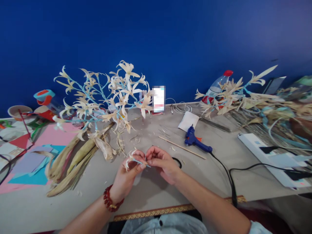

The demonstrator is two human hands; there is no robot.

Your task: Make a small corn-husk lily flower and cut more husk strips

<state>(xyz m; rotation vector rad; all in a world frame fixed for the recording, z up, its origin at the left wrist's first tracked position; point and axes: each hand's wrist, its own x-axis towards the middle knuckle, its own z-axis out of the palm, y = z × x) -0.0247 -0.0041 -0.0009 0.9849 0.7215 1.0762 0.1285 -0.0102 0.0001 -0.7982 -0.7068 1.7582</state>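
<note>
Between my hands, over the front middle of the table, is a small cream husk flower [131,158] on a light-blue wrapped stem. My left hand [130,174] pinches its stem between thumb and fingers, with the petals pointing up and left. Fingertips of my right hand [162,162] are closed at the other end of the stem, touching it near my left thumb. Whether they hold a separate strip there is too small to tell. Partly hidden behind my right hand lies a black ring-shaped handle [177,162].
A large husk-flower bouquet [122,94] stands back left, near dried corn husks [80,159] and coloured paper [31,172]. Rightward lie a wooden stick [182,148], a blue glue gun [195,139] with a trailing black cord, a white power strip [273,162] and more husk flowers [229,94].
</note>
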